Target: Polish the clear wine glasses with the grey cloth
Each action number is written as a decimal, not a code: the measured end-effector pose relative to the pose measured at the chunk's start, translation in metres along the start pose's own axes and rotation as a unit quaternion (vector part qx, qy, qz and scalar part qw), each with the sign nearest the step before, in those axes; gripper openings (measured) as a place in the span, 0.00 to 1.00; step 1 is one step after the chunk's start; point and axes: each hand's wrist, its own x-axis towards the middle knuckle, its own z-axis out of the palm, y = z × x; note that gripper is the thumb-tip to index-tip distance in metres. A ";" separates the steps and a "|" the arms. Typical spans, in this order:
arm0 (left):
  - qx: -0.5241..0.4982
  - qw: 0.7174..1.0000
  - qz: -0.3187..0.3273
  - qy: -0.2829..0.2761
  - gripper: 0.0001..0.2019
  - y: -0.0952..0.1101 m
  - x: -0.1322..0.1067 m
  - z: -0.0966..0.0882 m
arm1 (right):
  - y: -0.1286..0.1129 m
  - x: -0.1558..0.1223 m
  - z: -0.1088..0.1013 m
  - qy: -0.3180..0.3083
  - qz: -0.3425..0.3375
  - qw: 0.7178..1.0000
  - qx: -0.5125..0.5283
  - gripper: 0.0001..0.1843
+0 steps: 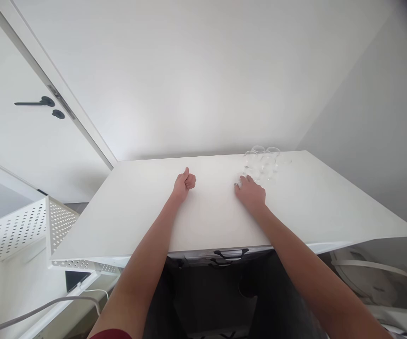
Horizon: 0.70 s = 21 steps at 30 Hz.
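My left hand (185,181) is closed in a fist with the thumb raised, just above or resting on the white tabletop (207,221); nothing shows in it. To the right, my right hand (251,192) is low on the tabletop, its thumb and fingers closed around the lower part of a clear stemmed glass (250,160). Shiny, transparent bits show between those fingertips, but the grip is partly hidden. Two more clear glasses, one behind (258,149) and one to the right (273,151), stand close by; their outlines are faint against the white.
A white wall (189,84) rises behind the table. At the left is a door with a black handle (36,102). White perforated panels (62,223) and a grey cable (48,303) are beside the table's left edge. Dark drawer handles (230,255) sit under the front edge.
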 end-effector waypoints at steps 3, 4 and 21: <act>0.002 1.000 -0.007 -0.016 0.36 0.001 -0.001 0.001 | 0.000 -0.001 0.000 0.003 -0.001 1.000 0.005 0.30; 0.004 1.000 -0.009 -0.021 0.36 0.001 -0.001 0.001 | 0.000 -0.001 0.000 0.005 -0.003 1.000 0.007 0.30; 0.053 0.998 0.003 -0.039 0.35 -0.006 0.000 0.000 | -0.019 -0.016 0.001 -0.002 -0.286 0.957 0.052 0.20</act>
